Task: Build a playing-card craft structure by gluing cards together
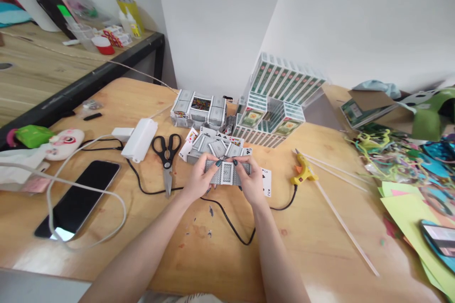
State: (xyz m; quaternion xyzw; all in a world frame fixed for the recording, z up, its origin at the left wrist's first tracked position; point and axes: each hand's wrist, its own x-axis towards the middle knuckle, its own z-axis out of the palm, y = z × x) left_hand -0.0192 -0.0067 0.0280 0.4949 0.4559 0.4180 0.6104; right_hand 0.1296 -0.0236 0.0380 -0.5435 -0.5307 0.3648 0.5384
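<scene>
Left hand (199,177): mine, reaching in from the lower left, thumb and fingers pinched on the left end of the card piece.
Right hand (251,182): mine, coming from the lower right, clamped the same way on the right end; the two hands face each other, well apart at the wrists, with dark polish on both thumbnails.
Card piece (227,173): a strip of grey patterned playing-card backs, a white-bordered panel at its middle, lying between my two hands. My fingers cover its ends, so I can't be certain how many cards make it up.
Loose cards (217,146): a spread of backs and faces just beyond my fingertips, overlapping one another.
Single card (267,182): face up, showing spades, just to the right of my right hand.
Scissors (167,154): black-handled, left of my left hand, blades toward me.
Glue gun (303,170): yellow, on its side to the right of my right hand, on a black cable (237,235).
Card box (199,109): built of cards, behind the loose cards.
Card packs (272,104): green and white, stacked at the back, right of the card box.
Phone (80,199): dark-screened, far left on the wooden worktop (167,241).
</scene>
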